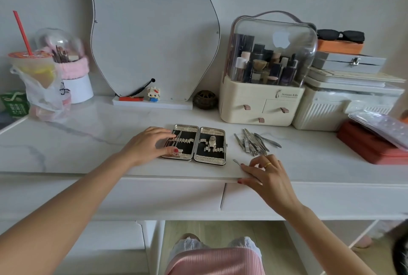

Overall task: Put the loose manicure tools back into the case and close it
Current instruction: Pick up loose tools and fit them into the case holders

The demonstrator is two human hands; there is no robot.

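Case (pixel 194 144) lies open flat on the vanity top (pixel 88 138), both halves up so the clips are reachable. My left hand (pixel 150 144) rests on its left half, fingers straight on the tools already seated there, steadying it. My right hand (pixel 263 174) pinches one thin tool (pixel 237 162) near the desk edge, just right of the case, tip pointed toward it. Remaining loose tools (pixel 254 142) lie heaped beside the case's right half; right half mostly unfilled, I judge

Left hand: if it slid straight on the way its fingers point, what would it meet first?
The left hand points right across the open case, fingers already touching its left half; next would probably be the clips and thin tools seated there.
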